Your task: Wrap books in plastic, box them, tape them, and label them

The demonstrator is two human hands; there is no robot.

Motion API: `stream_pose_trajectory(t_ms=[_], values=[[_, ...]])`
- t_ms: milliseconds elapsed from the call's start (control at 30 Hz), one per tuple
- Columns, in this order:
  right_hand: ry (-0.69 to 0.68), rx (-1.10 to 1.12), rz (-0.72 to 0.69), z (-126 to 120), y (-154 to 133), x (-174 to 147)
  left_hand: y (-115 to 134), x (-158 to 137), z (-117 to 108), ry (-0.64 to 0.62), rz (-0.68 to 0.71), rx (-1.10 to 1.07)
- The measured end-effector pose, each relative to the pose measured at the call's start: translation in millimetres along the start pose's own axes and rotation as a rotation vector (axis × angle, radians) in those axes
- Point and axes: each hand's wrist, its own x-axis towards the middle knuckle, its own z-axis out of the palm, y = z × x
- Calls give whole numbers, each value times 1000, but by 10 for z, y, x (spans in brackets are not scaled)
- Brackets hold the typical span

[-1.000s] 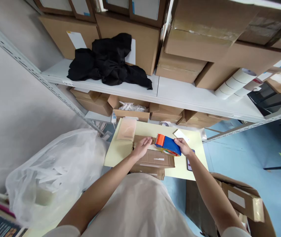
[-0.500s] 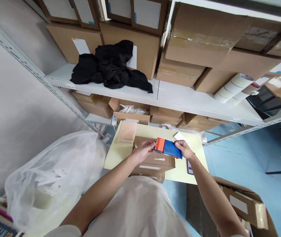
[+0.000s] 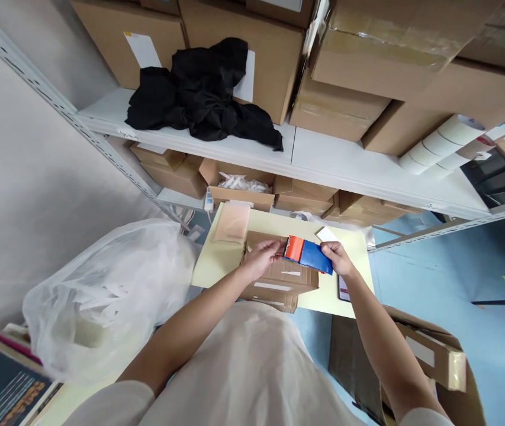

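Metal shelving point(image 3: 345, 158) loaded with cartons spans the upper view, with a black cloth point(image 3: 210, 89) on it at 11 o'clock from the hands and white tape rolls point(image 3: 441, 142) at 2 o'clock. Below it stands a pale yellow tabletop point(image 3: 212, 275). Over the brown cardboard box point(image 3: 270, 279) there is the blue-and-orange tape dispenser point(image 3: 317, 256), its toothed end toward 9 o'clock. The right hand point(image 3: 338, 258) grips the blue end, at 3 o'clock. The left hand point(image 3: 263, 258) has closed the gap seen a second ago: its fingers, drawn narrow, meet the toothed end (whether they pinch a tape end, I cannot tell). The roll beneath, visible then, is now mostly hidden. My judgement: both hands are now engaged with the dispenser, the left at its tape outlet. A phone point(image 3: 344, 288) lies at 4 o'clock, a pinkish packet point(image 3: 232, 222) around 10.
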Motion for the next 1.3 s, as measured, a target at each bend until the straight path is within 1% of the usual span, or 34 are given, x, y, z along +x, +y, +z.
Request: stream_pose_trajectory(t_ms=[67, 133, 267, 433, 533, 633, 700, 733, 833, 900, 1000, 1067, 1167, 1300], values=[[5, -21, -20, -7, -31, -1, 30, -16, -1, -15, -66, -49], [-5, -46, -39, -16, -63, 1, 61, -32, 16, 1, -93, -32], [-25, -92, -55, -42, -150, 9, 123, -48, 90, 112, 18, 171], [-22, -164, -85, -105, -398, 50, 304, -27, 163, 76, 157, 341], [-16, -202, -121, -122, -617, 149, 455, 12, 200, 111, 190, 386], [-31, -218, -138, -133, -788, 291, 589, 54, 188, 147, 184, 402], [-58, -213, -96, -172, -819, 367, 667, 60, 89, 173, 178, 418], [-63, -205, -61, -208, -801, 389, 703, 52, 1, 201, 183, 420], [-59, -191, 66, -358, -636, 383, 786, -24, -399, 344, 196, 399], [-68, -193, 165, -441, -479, 339, 791, -101, -699, 428, 126, 389], [-98, -200, 274, -442, -284, 281, 696, -195, -1041, 466, 23, 419], [-116, -233, 292, -366, -208, 273, 582, -221, -1173, 472, -24, 456], [-138, -348, 269, -228, -136, 297, 399, -207, -1295, 495, -89, 509], [-154, -450, 249, -132, -29, 306, 189, -149, -1411, 521, -107, 537]])
